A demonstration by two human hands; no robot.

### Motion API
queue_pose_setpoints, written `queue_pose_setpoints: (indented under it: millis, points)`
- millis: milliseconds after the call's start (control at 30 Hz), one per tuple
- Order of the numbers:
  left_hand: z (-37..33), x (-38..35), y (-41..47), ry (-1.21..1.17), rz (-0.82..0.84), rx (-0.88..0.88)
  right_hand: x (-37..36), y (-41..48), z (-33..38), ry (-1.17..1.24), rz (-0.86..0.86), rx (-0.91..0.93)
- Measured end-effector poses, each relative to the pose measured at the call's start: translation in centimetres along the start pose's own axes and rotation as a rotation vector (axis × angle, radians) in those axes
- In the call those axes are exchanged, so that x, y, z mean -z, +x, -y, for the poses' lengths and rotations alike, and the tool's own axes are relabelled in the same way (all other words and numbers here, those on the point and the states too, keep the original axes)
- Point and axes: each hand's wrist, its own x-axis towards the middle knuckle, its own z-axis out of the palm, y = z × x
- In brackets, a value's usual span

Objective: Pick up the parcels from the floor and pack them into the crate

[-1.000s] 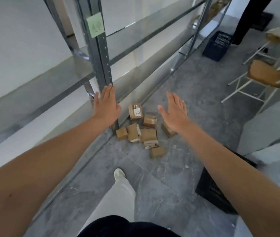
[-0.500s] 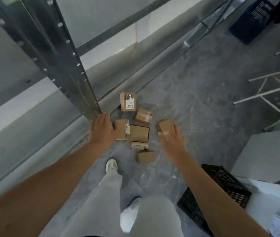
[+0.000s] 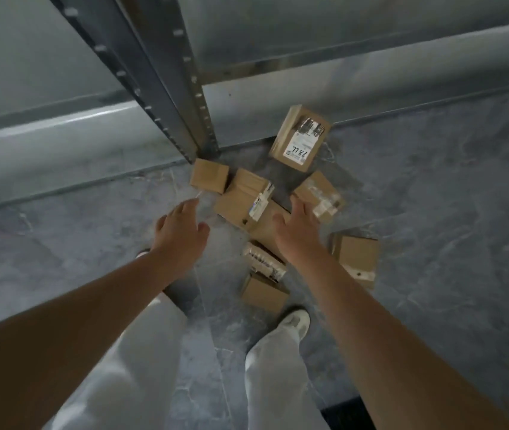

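Looking down through the head camera, I saw the parcels (image 3: 242,197) lying in a loose cluster on the grey floor (image 3: 433,212), right at the foot of the metal shelf upright (image 3: 166,88). The labelled parcel (image 3: 301,138) lay farthest out, against the shelf's base, and a small cube parcel (image 3: 209,176) touched the upright's foot.

The left hand (image 3: 182,231) hung over bare floor just beside the cluster's left edge, fingers loosely bent, holding nothing. The right hand (image 3: 296,231) was spread above a flat parcel (image 3: 259,232) in the middle of the cluster, its fingertips reaching the edge of a taped parcel (image 3: 320,193). I could not tell whether it pressed on either, and it gripped nothing.

Another parcel (image 3: 357,259) lay to the right of that forearm, apart from the rest. Two more sat nearer the person's feet: a striped-label parcel (image 3: 264,259) and a plain parcel (image 3: 264,293) just beside the white shoe (image 3: 296,319). The crate (image 3: 344,414) showed only as a dark ribbed sliver at the bottom edge of the view.
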Motion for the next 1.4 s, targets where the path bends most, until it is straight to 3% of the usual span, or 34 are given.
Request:
queue_pose_setpoints:
  millis: [167, 267, 333, 400, 567, 700, 833, 967, 1200, 1400]
  points:
    - [4.2, -11.1, 7.4, -0.232, 0.138, 0.247, -6.0, 11.1, -3.8, 0.054, 0.094, 0.024]
    - [5.2, -17.4, 11.2, -0.489, 0.223, 0.436, -9.6, 17.7, -5.1, 0.087, 0.018, -0.012]
    - [4.7, -20.7, 12.8, -0.832, 0.263, 0.605, -11.1, 20.8, -5.2, 0.087, -0.013, -0.009]
    - [3.7, -23.2, 13.8, -1.032, 0.296, 0.649, -11.9, 23.2, -5.4, 0.105, -0.015, 0.038]
    - [1.7, -23.2, 14.2, -0.960, 0.320, 0.533, -11.5, 23.9, -4.7, 0.193, 0.086, -0.164]
    - [1.3, -17.5, 10.4, -0.998, 0.319, 0.565, -9.4, 20.4, -1.5, 0.285, -0.028, -0.141]
    - [1.8, -9.9, 4.1, -1.169, 0.132, 0.703, -6.8, 12.2, 1.7, 0.106, -0.042, -0.036]
    - [2.3, 1.9, -2.2, -1.085, -0.076, 0.577, -1.7, 2.4, 7.8, 0.217, 0.040, 0.020]
    - [0.6, 27.4, -17.5, -1.213, -0.554, 0.316, 10.0, -15.5, 26.2, 0.422, 0.009, 0.340]
    - [7.4, 35.9, -31.5, -1.335, -0.824, 0.282, 12.7, -29.8, 37.1, 0.361, 0.141, 0.637]
